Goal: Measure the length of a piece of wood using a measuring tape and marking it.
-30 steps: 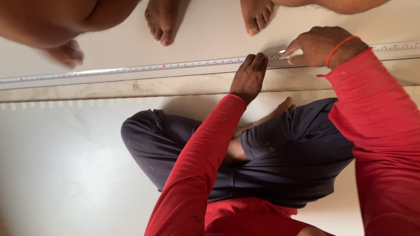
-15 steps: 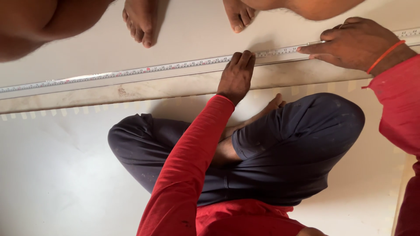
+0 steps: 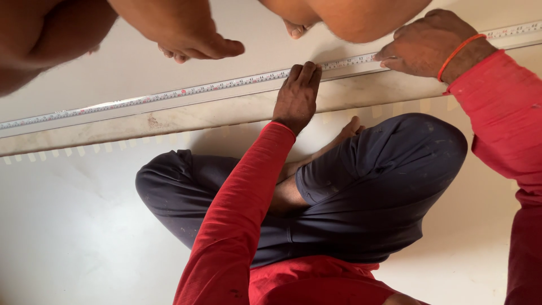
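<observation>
A long tape measure (image 3: 186, 90) lies stretched along the raised edge of a pale stone slab (image 3: 186, 116). My left hand (image 3: 296, 96) rests flat on it, fingers straight and together, fingertips pressing the tape down. My right hand (image 3: 423, 42), with an orange band on the wrist, is further right with its fingers pinched at the tape's near edge; whether they hold anything else is hidden. Both arms wear red sleeves. I sit cross-legged in dark trousers (image 3: 361, 192) just below the slab edge.
Another person's bare foot (image 3: 195, 45) and legs (image 3: 45, 39) stand on the white surface beyond the tape, close to it; a knee (image 3: 350, 17) hangs over my hands. Small pale tabs (image 3: 51, 153) run along the slab's lower edge. The white floor (image 3: 73, 237) spreads to the left.
My right hand has slid to the right along the tape while my left hand kept pressing it. The other person's feet and legs have come closer to the tape.
</observation>
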